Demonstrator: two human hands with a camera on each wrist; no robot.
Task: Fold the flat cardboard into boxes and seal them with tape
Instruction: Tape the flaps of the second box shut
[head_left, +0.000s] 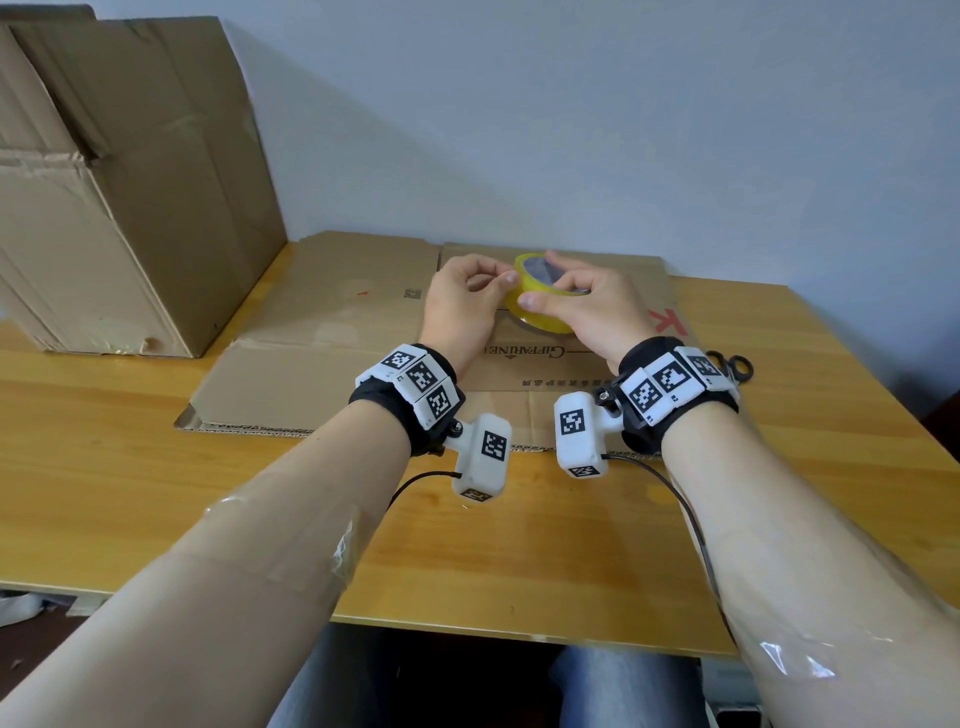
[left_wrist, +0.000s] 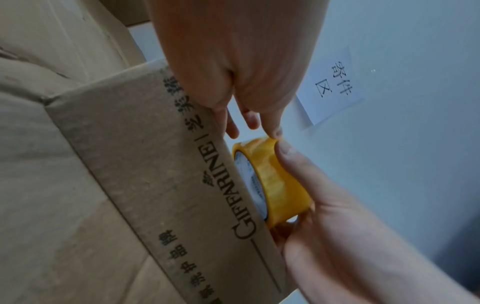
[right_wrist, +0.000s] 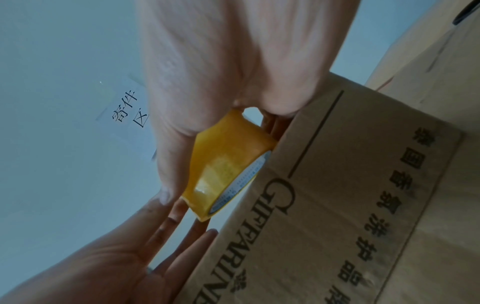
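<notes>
Two bare forearms reach up from the bottom of the head view, each with a black wrist strap carrying white blocks printed with black square codes, and a thin black cable trails from each. Up the frame, near its middle, the left hand (head_left: 457, 301) and the right hand (head_left: 587, 306) meet over one roll of yellow tape (head_left: 540, 299). The right hand grasps the roll, thumb on its outer band and fingers through the core. The left hand pinches at the roll's near edge with thumb and forefinger; whether it has caught the tape's loose end I cannot tell.

One flat sheet of cardboard (head_left: 332, 332) lies under the hands, filling the middle of the frame, with printed lettering across it and a red mark at its right edge. One big assembled box (head_left: 130, 208) stands at the upper left, touching the sheet's left corner. One pair of black scissors (head_left: 737, 366) lies at the sheet's right edge, partly hidden behind the right wrist.

Everything sits on one light wooden table (head_left: 519, 545). Behind it rises a plain pale wall, and the wrist views show one white paper sign (left_wrist: 335, 86) with black characters stuck to it.
</notes>
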